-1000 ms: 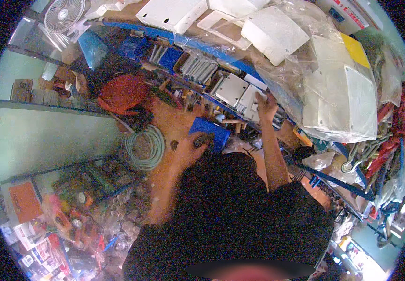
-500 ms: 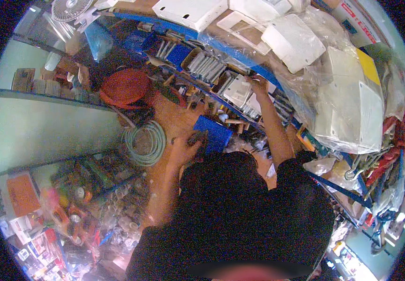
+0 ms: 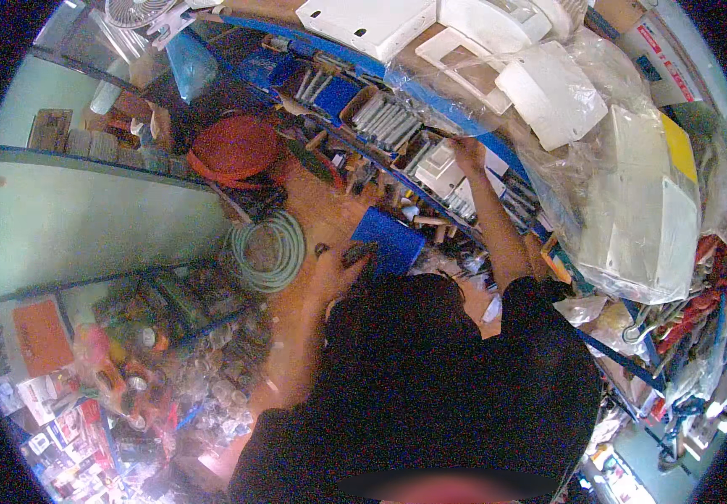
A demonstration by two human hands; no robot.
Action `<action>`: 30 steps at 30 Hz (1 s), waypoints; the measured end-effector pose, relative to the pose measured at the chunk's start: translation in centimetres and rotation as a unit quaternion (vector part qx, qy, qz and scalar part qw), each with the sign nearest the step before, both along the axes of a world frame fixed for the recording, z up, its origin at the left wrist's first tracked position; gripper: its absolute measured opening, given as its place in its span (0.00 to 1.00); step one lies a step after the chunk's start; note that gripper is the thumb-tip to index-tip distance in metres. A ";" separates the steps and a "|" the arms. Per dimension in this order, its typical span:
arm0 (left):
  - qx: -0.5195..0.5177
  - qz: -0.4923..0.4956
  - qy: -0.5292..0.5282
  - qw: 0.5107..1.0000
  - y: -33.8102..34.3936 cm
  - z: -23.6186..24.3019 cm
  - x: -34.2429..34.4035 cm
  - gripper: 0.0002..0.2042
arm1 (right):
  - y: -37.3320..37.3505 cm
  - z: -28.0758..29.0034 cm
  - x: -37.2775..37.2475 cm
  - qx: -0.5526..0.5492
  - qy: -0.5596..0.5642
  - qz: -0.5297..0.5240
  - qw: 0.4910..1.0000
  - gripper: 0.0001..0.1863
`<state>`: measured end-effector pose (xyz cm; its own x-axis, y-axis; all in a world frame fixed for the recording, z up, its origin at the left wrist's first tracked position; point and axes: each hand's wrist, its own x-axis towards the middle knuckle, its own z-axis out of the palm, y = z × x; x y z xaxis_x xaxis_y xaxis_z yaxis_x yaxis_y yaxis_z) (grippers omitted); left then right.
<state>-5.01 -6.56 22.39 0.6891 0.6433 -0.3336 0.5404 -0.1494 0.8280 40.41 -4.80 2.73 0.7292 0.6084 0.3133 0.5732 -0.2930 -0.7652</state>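
Stretched forward over a row of blue-edged bins, my right hand (image 3: pixel 469 160) has its bent fingers at the far edge of a white plastic plate (image 3: pixel 439 165), which lies in one bin. The fingertips are partly hidden there and seem to grip the plate's edge. Close to my body, my left hand (image 3: pixel 335 270) is curled around something small and dark (image 3: pixel 358 252) that I cannot make out. Just beyond it is a blue bin (image 3: pixel 390 241). Another bin, beside the plate, is packed with grey metal rods (image 3: pixel 387 118).
A red round basin (image 3: pixel 236 149) and a coiled pale green hose (image 3: pixel 267 252) are at left. Above the bins, a blue-edged shelf bears white plastic panels (image 3: pixel 552 91) in clear wrap. Red rope and metal hooks (image 3: pixel 636 332) hang at right. Cluttered small goods (image 3: pixel 141 370) fill the lower left.
The whole view has shifted slightly, so things appear a little further right. My right hand has come slightly nearer the white plate. My left hand stays by the blue bin.
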 end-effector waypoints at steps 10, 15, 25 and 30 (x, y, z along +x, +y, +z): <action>0.053 -0.036 -0.026 0.998 0.7 -1.8 0.6 0.18 | -1.3 -0.3 -1.4 -0.116 -0.259 -0.021 0.959 0.17; 0.042 -0.008 -0.013 0.999 0.0 -2.3 -1.0 0.19 | -1.4 2.2 -6.0 -0.094 -0.121 0.037 0.987 0.18; 0.047 -0.045 -0.014 0.998 0.0 -2.9 0.4 0.19 | -4.6 -2.1 0.6 -0.088 -0.124 -0.006 0.988 0.21; 0.044 -0.029 0.042 0.998 -0.8 -1.0 -0.7 0.19 | -4.9 1.3 -0.7 -0.156 -0.043 0.075 0.984 0.23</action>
<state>-5.67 -7.34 21.39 0.6979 0.6326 -0.3358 0.5952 -0.2514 0.7632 39.69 -9.72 4.03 0.6027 0.7836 0.1506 0.6870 -0.4135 -0.5975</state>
